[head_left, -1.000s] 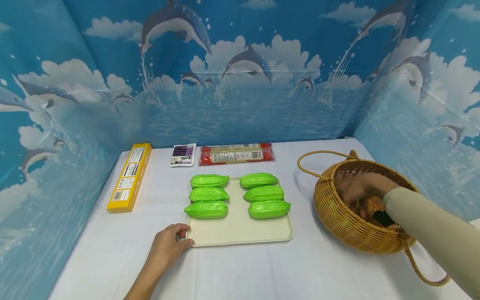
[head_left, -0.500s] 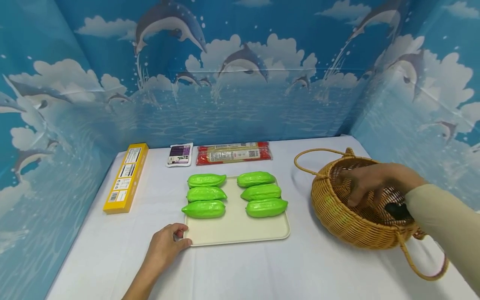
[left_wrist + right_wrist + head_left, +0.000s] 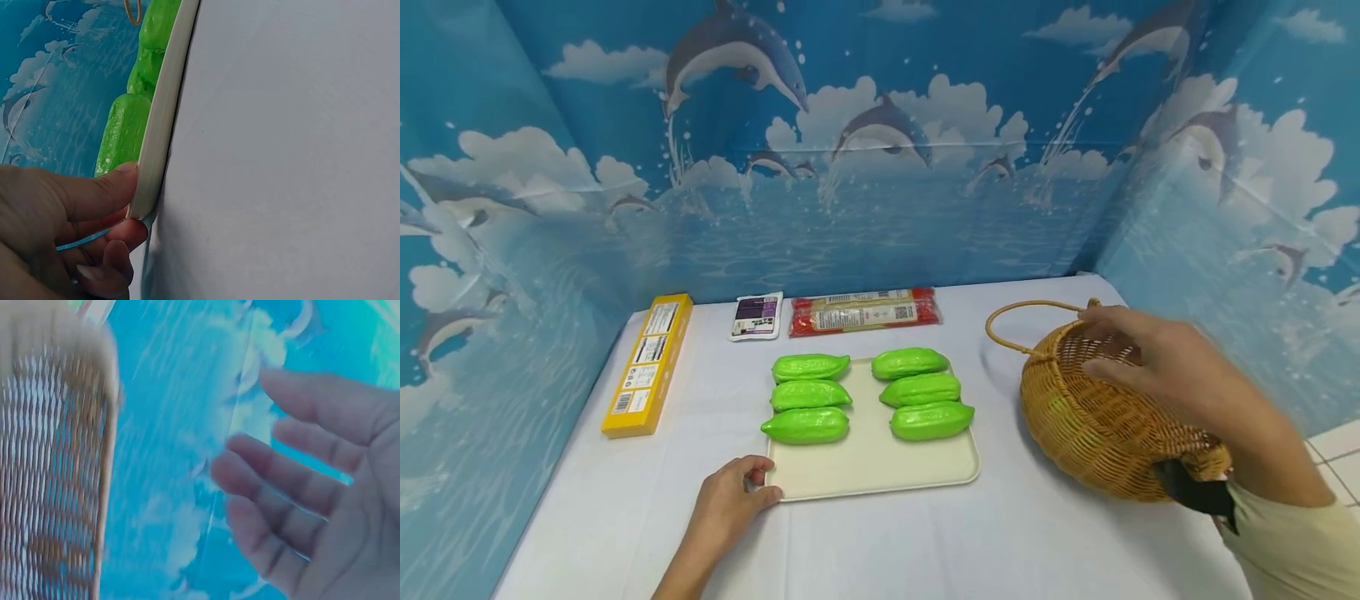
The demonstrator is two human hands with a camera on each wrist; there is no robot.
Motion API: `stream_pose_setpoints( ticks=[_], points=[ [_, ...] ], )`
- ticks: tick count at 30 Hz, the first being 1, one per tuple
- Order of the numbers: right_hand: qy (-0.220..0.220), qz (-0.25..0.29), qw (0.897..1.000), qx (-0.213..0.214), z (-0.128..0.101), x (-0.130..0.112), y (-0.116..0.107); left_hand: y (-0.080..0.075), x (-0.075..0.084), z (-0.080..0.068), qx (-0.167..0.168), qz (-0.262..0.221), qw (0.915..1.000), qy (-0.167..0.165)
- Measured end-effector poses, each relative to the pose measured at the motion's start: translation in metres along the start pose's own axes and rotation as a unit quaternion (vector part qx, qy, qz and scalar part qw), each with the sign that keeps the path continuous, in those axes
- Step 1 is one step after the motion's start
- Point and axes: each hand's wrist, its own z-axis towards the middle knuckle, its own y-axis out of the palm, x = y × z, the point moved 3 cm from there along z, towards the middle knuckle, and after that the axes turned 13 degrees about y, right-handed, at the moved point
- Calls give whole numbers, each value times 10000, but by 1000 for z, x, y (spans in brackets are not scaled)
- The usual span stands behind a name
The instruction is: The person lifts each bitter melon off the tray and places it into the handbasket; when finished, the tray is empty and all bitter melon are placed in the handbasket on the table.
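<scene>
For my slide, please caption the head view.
Left hand pinching tray of six gourd-like fruits; right hand near wicker basket.

Seemingly a makeshift booth: dolphin-print curtains (image 3: 865,221) on three sides of a white-clothed table (image 3: 880,550), pale tiles (image 3: 1342,458) outside on the right

Green gourds (image 3: 921,389); cream tray (image 3: 871,468); sleeve (image 3: 1292,537) seemingly beige

We are seeing glossy, bumpy green vegetables (image 3: 808,426), a smooth, plastic-looking tray (image 3: 872,468), a rough wicker basket (image 3: 1063,421) and matt cloth (image 3: 1000,542).
</scene>
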Motion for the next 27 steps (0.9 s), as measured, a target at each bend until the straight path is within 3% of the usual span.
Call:
stream_pose_setpoints(
  ticks=[3,8,11,17,27],
  points=[
    [-509,183,9952,821,-13,-24,15,0,-2,-5,-4,-2,9999,-104],
    [-1095,699,9843,1195,-22,-53,42,0,-1,-4,9,-56,10000,-28],
    [-1094,890,9841,1077,-21,-62,58,0,0,-1,10,-73,10000,-19],
    [-615,1281,9892,367,-8,-66,96,2,0,0,45,-49,10000,-2],
    [-167,1361,9901,-312,12,-74,151,1,-1,2,85,-36,10000,-29]
  ],
)
